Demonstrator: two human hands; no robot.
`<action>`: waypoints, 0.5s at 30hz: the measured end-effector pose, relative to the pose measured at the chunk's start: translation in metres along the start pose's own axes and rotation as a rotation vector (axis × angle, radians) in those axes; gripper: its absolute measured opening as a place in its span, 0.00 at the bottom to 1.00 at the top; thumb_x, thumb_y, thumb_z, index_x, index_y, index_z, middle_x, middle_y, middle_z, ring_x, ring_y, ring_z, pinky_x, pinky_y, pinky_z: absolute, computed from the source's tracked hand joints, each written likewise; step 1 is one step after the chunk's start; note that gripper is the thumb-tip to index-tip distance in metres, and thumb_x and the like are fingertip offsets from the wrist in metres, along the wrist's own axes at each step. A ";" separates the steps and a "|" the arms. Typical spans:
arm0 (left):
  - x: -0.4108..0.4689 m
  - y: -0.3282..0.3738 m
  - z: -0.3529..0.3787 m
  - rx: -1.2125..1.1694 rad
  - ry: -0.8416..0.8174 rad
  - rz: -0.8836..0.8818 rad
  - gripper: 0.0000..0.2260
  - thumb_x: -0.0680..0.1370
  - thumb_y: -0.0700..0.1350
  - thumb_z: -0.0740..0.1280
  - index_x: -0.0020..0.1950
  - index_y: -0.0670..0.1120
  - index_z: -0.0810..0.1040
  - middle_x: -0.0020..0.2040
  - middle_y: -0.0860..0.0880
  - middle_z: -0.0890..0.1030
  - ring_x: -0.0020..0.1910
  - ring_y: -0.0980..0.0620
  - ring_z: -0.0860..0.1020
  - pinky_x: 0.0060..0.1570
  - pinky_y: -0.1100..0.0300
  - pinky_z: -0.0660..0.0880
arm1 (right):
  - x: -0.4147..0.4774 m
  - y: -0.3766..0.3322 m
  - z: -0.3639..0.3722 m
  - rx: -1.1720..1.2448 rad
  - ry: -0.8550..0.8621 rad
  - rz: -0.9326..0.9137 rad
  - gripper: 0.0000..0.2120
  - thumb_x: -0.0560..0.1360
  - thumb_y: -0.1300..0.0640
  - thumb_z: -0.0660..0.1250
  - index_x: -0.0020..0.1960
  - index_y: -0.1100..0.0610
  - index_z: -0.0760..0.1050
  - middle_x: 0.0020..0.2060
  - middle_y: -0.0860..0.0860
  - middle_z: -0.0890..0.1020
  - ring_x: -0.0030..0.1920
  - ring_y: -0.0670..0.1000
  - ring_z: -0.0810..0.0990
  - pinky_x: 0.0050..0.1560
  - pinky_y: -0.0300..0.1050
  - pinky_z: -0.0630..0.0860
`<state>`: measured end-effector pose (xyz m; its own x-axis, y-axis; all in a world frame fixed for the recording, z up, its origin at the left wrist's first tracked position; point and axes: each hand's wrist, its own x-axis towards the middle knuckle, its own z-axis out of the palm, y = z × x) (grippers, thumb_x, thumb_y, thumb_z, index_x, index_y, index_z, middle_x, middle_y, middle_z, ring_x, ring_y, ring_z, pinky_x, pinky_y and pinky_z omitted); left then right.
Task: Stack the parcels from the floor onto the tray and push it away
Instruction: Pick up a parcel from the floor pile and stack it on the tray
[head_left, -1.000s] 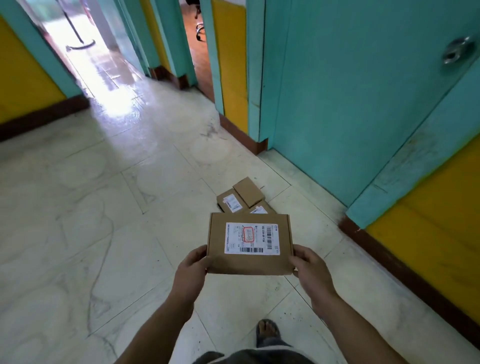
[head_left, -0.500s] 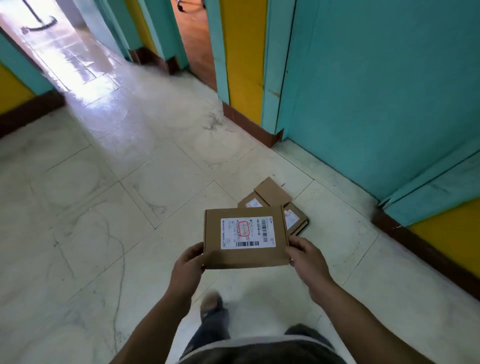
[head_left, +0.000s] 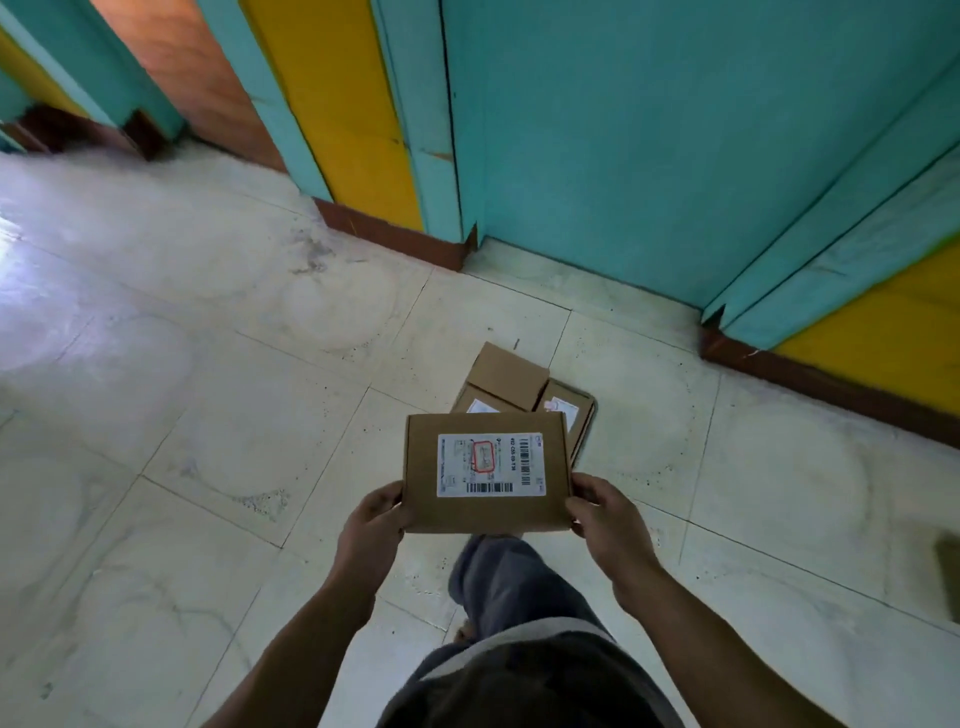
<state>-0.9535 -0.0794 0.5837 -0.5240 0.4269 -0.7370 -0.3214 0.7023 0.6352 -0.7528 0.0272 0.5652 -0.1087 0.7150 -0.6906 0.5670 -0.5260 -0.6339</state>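
Over the floor (head_left: 208, 415) beside the piled parcels (head_left: 511, 374), left hand (head_left: 371, 525) and right hand (head_left: 608, 519) clasp the near corners of the labelled parcel (head_left: 485, 519), probably to carry it level.

Matt cardboard parcel (head_left: 485, 514), glossy floor (head_left: 208, 415)

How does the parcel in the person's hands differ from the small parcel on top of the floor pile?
The held parcel is off the floor, gripped by the left hand and right hand; the small parcel lies on other parcels on the floor. The held parcel shows a white barcode label; the small parcel's top is plain. Both are brown cardboard.
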 end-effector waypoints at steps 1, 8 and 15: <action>0.020 0.009 0.002 0.029 -0.016 0.008 0.09 0.82 0.40 0.60 0.60 0.49 0.75 0.55 0.50 0.78 0.57 0.48 0.75 0.59 0.52 0.71 | 0.019 -0.004 0.006 0.019 0.004 0.015 0.12 0.79 0.59 0.62 0.52 0.41 0.76 0.49 0.42 0.81 0.54 0.50 0.79 0.60 0.54 0.76; 0.098 0.054 0.010 0.049 -0.081 -0.035 0.13 0.79 0.31 0.59 0.58 0.42 0.77 0.48 0.49 0.81 0.46 0.56 0.76 0.43 0.66 0.73 | 0.083 -0.024 0.028 -0.005 0.015 0.143 0.16 0.78 0.58 0.63 0.64 0.48 0.77 0.56 0.44 0.80 0.56 0.49 0.78 0.61 0.52 0.75; 0.189 0.049 0.026 0.194 -0.124 -0.159 0.15 0.77 0.35 0.63 0.54 0.54 0.81 0.45 0.51 0.84 0.50 0.49 0.81 0.54 0.53 0.77 | 0.155 -0.016 0.059 0.010 0.017 0.275 0.16 0.78 0.58 0.62 0.64 0.46 0.76 0.55 0.44 0.80 0.54 0.49 0.78 0.55 0.48 0.75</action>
<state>-1.0482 0.0507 0.4692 -0.3751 0.3608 -0.8539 -0.2289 0.8566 0.4625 -0.8274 0.1190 0.4480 0.0621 0.5521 -0.8314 0.5653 -0.7060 -0.4266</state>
